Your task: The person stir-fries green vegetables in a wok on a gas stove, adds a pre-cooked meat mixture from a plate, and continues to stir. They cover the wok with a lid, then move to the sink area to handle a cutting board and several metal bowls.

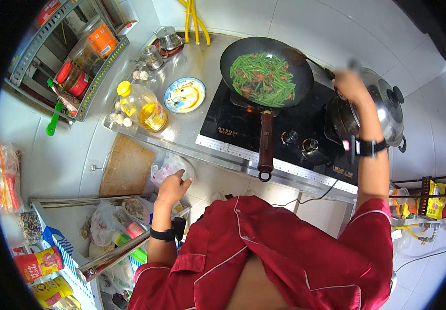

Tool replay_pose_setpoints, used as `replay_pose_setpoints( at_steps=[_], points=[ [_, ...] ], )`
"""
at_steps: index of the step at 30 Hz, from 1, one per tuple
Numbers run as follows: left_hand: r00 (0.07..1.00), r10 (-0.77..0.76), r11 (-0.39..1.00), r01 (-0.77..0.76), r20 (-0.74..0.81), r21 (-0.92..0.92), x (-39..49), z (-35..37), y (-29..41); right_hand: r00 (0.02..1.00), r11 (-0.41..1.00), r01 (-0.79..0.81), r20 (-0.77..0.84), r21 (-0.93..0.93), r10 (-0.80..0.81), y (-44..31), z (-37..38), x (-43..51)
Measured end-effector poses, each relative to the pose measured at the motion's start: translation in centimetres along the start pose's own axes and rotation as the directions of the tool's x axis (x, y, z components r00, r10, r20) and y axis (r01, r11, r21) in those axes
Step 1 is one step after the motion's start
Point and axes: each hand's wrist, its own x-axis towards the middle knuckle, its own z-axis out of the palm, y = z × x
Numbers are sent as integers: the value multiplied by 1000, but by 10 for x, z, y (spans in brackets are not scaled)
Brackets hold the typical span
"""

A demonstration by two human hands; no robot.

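Note:
A dark wok (pixel 304 83) sits on the black two-burner cooktop (pixel 242 120), its brown handle pointing towards me. Cut green beans or similar green stalks (pixel 263 77) with browned meat-like pieces lie in it. At the wok's upper right, my right hand (pixel 349 86) is closed around the dark handle of a utensil that reaches the wok's rim; part of the hand is blurred. My left hand (pixel 174 186) hangs below the counter's front edge, fingers apart, holding nothing, near a clear plastic bag (pixel 166 168). A blue-and-white plate (pixel 185 95) with brown sauce traces lies left of the cooktop.
A lidded steel pot (pixel 382 104) stands on the right burner. An oil bottle (pixel 149 112), eggs or garlic bulbs (pixel 124 121) and a glass jar (pixel 152 57) stand at left. A wooden board (pixel 126 166) leans below. A jar rack (pixel 102 77) hangs upper left.

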Motion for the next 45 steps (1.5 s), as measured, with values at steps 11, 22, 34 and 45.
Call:
replay_pose_setpoints(
  at_steps=[11,22,34,45],
  points=[
    [997,-76,996,75,1,-37,-16,6,-4,909,808,70,296,585,-293,-28,43,45],
    [1000,2,1000,-2,22,-22,3,11,1,814,799,580,131,-158,-565,-28,-55,-92],
    [997,73,997,-73,5,36,8,7,16,923,910,384,47,-158,-381,-35,-4,-76],
    [939,341,940,-340,-44,33,44,1,37,982,985,171,-90,38,-167,-47,112,-68]
  ],
)
